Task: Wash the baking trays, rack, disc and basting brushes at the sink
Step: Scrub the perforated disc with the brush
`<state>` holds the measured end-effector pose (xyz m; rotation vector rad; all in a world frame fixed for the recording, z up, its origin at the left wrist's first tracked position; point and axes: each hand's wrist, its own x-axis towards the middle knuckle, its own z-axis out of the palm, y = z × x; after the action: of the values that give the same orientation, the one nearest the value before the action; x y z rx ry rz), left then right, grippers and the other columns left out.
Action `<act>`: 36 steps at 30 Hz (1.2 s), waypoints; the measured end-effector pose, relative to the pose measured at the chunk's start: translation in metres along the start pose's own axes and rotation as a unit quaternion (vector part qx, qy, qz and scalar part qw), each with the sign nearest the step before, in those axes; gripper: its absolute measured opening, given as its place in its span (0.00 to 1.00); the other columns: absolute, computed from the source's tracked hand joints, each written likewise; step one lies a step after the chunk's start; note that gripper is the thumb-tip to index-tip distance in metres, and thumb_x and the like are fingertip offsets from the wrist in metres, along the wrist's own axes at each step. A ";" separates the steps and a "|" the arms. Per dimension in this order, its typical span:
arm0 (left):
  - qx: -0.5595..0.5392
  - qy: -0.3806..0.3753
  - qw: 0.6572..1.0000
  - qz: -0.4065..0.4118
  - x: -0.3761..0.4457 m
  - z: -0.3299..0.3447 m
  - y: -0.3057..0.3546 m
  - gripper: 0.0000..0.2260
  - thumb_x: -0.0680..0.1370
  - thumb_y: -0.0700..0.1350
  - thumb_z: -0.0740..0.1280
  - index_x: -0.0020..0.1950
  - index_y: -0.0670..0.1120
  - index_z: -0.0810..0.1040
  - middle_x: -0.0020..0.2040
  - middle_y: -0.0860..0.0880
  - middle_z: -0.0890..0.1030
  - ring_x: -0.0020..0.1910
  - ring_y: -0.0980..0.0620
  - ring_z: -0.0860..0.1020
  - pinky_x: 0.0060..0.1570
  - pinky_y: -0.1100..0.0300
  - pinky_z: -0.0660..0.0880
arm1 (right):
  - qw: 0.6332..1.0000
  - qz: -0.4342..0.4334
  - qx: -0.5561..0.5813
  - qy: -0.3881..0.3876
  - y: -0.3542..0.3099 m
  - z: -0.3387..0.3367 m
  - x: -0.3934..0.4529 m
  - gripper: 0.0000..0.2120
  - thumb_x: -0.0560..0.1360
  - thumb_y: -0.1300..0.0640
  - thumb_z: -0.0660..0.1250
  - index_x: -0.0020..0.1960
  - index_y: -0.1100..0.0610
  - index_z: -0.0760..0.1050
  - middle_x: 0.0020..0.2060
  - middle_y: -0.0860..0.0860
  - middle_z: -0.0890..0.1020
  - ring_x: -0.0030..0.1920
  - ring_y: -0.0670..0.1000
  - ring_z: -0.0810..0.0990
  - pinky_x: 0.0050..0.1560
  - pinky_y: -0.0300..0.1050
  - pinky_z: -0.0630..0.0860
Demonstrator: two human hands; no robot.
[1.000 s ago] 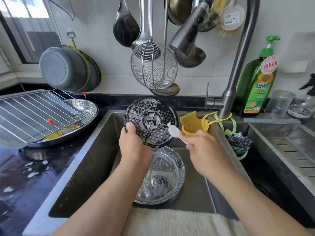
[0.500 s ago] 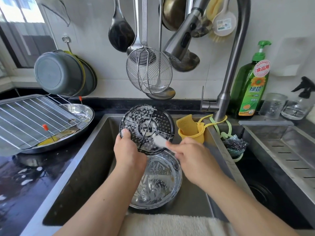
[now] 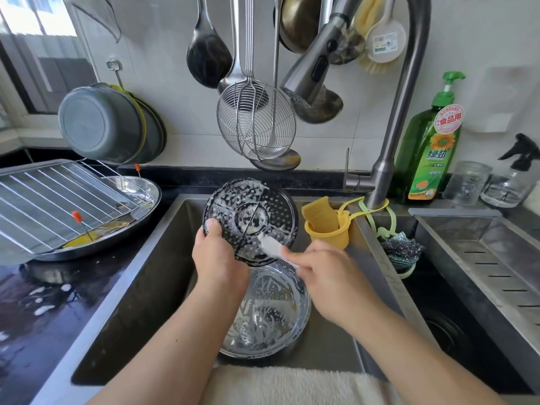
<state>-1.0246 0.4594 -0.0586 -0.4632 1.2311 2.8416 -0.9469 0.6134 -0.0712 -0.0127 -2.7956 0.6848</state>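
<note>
disc (image 3: 250, 220) upright facing viewer, left hand (image 3: 218, 255) gripping rim, right hand (image 3: 324, 271) clasping brush (image 3: 270, 246) pointing up-left

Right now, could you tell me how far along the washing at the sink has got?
Done: nothing looks rinsed yet. The round tray in the sink is soaped but carries suds. In hand: the left hand holds the perforated disc upright while the right hand scrubs its foamy face with a white brush. Left: the wire rack and the tray under it wait on the counter, apparently unwashed.
</note>
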 end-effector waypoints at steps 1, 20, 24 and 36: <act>0.002 0.004 1.000 -0.001 0.001 -0.001 0.001 0.09 0.88 0.49 0.58 0.62 0.53 0.76 0.59 0.47 0.83 0.55 0.45 0.84 0.56 0.41 0.82 | 1.000 0.001 -0.004 0.005 0.000 0.001 0.001 0.22 0.83 0.56 0.64 0.71 0.35 0.71 0.45 0.43 0.73 0.43 0.46 0.74 0.43 0.51 0.80; 0.152 -0.031 0.986 0.055 -0.005 0.007 0.000 0.11 0.86 0.47 0.61 0.51 0.44 0.81 0.54 0.41 0.85 0.57 0.39 0.84 0.60 0.38 0.80 | 0.989 0.061 -0.007 0.135 0.018 -0.016 0.014 0.22 0.82 0.60 0.64 0.73 0.43 0.72 0.45 0.43 0.72 0.42 0.48 0.73 0.42 0.54 0.78; 0.179 -0.036 0.981 0.068 -0.003 0.006 -0.001 0.12 0.86 0.48 0.61 0.48 0.47 0.81 0.51 0.41 0.85 0.55 0.41 0.84 0.61 0.36 0.79 | 0.996 0.046 -0.027 0.065 0.014 -0.013 0.014 0.21 0.83 0.58 0.64 0.73 0.40 0.72 0.45 0.43 0.72 0.41 0.47 0.73 0.37 0.46 0.77; 0.174 -0.028 0.983 0.049 -0.003 0.006 -0.002 0.12 0.87 0.46 0.60 0.52 0.44 0.82 0.54 0.40 0.86 0.57 0.40 0.84 0.60 0.39 0.81 | 0.994 0.060 -0.012 0.090 0.020 -0.019 0.019 0.22 0.83 0.59 0.64 0.73 0.42 0.72 0.45 0.44 0.72 0.42 0.48 0.74 0.43 0.52 0.79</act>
<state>-1.0232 0.4654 -0.0548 -0.3153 1.7366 2.6066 -0.9618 0.6416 -0.0594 -0.2363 -2.6453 0.6418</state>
